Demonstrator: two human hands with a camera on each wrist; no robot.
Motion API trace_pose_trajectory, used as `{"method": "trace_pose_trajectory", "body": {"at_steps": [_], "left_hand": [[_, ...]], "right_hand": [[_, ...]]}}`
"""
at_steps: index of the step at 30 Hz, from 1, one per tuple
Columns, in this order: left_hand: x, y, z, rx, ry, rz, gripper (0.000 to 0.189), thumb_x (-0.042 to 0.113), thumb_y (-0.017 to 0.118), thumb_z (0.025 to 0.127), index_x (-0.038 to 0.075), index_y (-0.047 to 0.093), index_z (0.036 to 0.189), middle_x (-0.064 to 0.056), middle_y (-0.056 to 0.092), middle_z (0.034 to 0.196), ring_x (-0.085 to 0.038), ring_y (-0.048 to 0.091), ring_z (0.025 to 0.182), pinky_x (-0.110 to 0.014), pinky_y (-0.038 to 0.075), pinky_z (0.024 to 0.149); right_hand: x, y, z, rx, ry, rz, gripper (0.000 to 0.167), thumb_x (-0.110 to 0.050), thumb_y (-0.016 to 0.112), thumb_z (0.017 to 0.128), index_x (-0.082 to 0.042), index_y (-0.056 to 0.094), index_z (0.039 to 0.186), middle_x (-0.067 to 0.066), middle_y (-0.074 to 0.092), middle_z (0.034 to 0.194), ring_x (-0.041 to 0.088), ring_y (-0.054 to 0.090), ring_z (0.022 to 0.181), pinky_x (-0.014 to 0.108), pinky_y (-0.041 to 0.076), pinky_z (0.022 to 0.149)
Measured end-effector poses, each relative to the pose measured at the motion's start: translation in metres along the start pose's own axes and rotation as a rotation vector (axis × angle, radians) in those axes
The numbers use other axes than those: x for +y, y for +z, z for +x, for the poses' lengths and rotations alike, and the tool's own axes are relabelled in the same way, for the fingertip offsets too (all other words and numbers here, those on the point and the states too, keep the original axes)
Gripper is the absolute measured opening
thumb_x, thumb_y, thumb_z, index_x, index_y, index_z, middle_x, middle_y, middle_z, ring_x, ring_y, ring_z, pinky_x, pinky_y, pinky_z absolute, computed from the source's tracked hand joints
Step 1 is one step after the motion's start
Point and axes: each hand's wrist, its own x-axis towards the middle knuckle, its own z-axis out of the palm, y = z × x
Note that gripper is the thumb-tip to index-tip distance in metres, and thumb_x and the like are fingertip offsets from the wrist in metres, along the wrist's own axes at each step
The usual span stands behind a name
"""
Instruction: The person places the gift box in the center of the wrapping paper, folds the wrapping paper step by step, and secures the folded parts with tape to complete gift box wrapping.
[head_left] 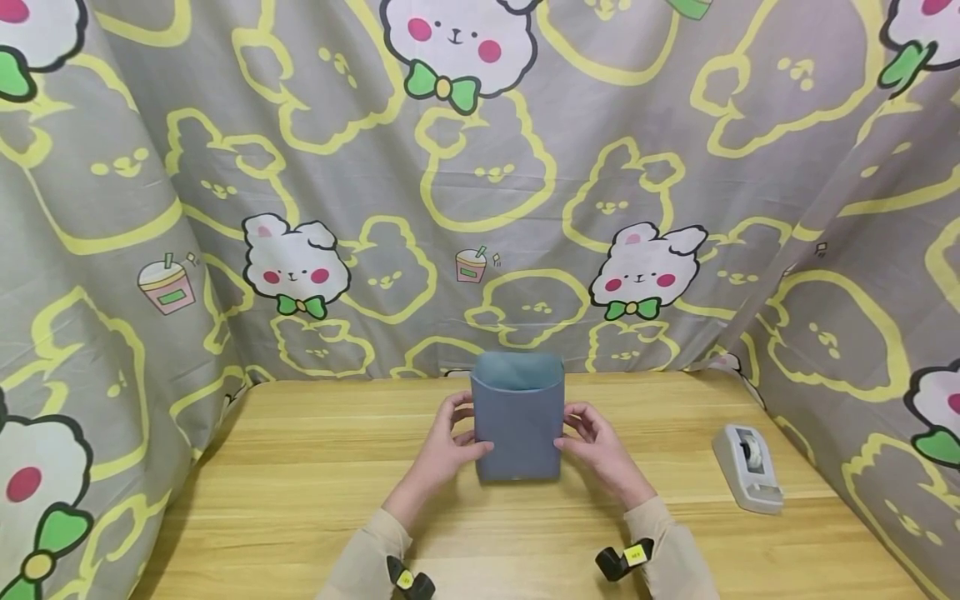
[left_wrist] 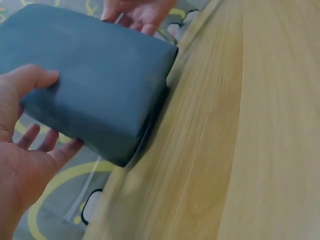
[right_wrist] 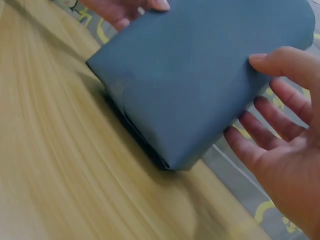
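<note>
A blue-grey paper bag (head_left: 518, 429) stands upright over the middle of the table, its open mouth at the top and its front rim dipping in a curve. My left hand (head_left: 452, 446) holds its left side, thumb on the front face and fingers along the side edge. On the opposite side my right hand (head_left: 596, 446) grips it the same way. Folded layers show along the bottom of the paper bag (right_wrist: 190, 85) in the right wrist view, close over the wood. The left wrist view shows the left thumb pressed on the broad face of the bag (left_wrist: 100, 75).
A grey tape dispenser (head_left: 748, 468) with a roll of tape sits on the wooden table (head_left: 315, 467) at the right. Behind and on both sides hangs a grey curtain (head_left: 495, 242) with cartoon prints, meeting the table's back edge.
</note>
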Motion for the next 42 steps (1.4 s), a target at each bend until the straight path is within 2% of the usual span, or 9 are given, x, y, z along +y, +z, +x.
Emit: {"method": "trace_pose_trajectory", "body": {"at_steps": [4,8,15,18,22,26,35,40,42], "left_hand": [[0.0,-0.001,-0.002,-0.033,0.02,0.02,0.073,0.004,0.079,0.078,0.015,0.035,0.135,-0.011,0.038,0.142,-0.033,0.047,0.129,-0.041,0.052,0.098],[0.004,0.0,-0.004,0.007,0.098,0.065,0.069,0.009,0.081,0.078,0.017,0.038,0.132,-0.007,0.046,0.139,-0.029,0.048,0.13,-0.039,0.05,0.1],[0.016,0.009,-0.009,0.122,0.246,0.061,0.058,-0.003,0.079,0.075,0.002,0.04,0.118,-0.013,0.043,0.142,-0.026,0.049,0.13,-0.033,0.049,0.103],[0.024,0.013,-0.013,0.178,0.35,0.092,0.051,-0.006,0.08,0.073,-0.003,0.045,0.109,-0.018,0.047,0.138,-0.018,0.052,0.126,-0.037,0.051,0.1],[0.036,0.016,-0.019,0.244,0.568,0.21,0.043,-0.007,0.082,0.069,-0.006,0.053,0.1,-0.025,0.054,0.121,-0.007,0.054,0.115,-0.051,0.055,0.089],[0.041,0.017,-0.022,0.256,0.705,0.303,0.043,-0.008,0.083,0.067,-0.005,0.058,0.102,-0.024,0.058,0.112,-0.007,0.057,0.11,-0.049,0.057,0.085],[0.034,0.017,-0.02,0.269,0.807,0.4,0.048,-0.009,0.084,0.063,-0.006,0.063,0.106,-0.023,0.065,0.11,-0.019,0.064,0.108,-0.028,0.056,0.09],[0.008,0.012,-0.01,0.289,0.855,0.448,0.048,-0.001,0.085,0.067,-0.001,0.066,0.112,-0.021,0.069,0.112,-0.024,0.067,0.106,-0.018,0.05,0.097],[-0.002,0.01,-0.006,0.291,0.878,0.481,0.047,0.007,0.085,0.072,0.002,0.067,0.115,-0.018,0.07,0.113,-0.028,0.067,0.106,-0.018,0.048,0.1]], "right_hand": [[0.001,-0.006,-0.001,-0.067,-0.062,-0.059,0.038,0.006,0.068,0.082,-0.015,0.052,0.11,-0.007,0.053,0.117,-0.002,0.052,0.118,0.016,0.049,0.096],[-0.003,-0.007,-0.002,-0.103,-0.116,-0.083,0.041,0.006,0.068,0.083,-0.016,0.05,0.112,-0.009,0.052,0.119,-0.003,0.051,0.119,0.016,0.049,0.096],[-0.016,0.003,-0.005,-0.031,-0.229,-0.119,0.045,0.006,0.07,0.082,-0.009,0.046,0.117,-0.009,0.044,0.133,-0.005,0.045,0.126,0.011,0.044,0.1],[-0.019,0.008,-0.007,0.009,-0.274,-0.109,0.044,0.008,0.07,0.081,-0.004,0.045,0.115,-0.007,0.042,0.136,-0.006,0.046,0.127,0.011,0.043,0.1],[-0.021,0.012,-0.007,0.043,-0.337,-0.104,0.042,0.011,0.069,0.08,0.002,0.045,0.113,-0.008,0.046,0.135,-0.004,0.049,0.126,0.013,0.045,0.099],[-0.021,0.014,-0.007,0.037,-0.391,-0.113,0.041,0.011,0.07,0.08,0.008,0.047,0.115,-0.007,0.052,0.135,-0.001,0.052,0.126,0.015,0.046,0.1],[-0.018,0.014,-0.008,0.036,-0.443,-0.135,0.038,0.012,0.069,0.081,0.008,0.057,0.118,0.012,0.055,0.137,0.005,0.053,0.127,0.018,0.047,0.101],[-0.016,0.014,-0.009,0.041,-0.428,-0.19,0.036,0.007,0.07,0.082,0.006,0.062,0.118,0.007,0.059,0.135,0.005,0.055,0.125,0.018,0.045,0.104],[-0.016,0.014,-0.01,0.044,-0.423,-0.209,0.035,0.006,0.071,0.082,0.007,0.064,0.117,0.014,0.059,0.134,0.004,0.055,0.125,0.017,0.044,0.104]]}}
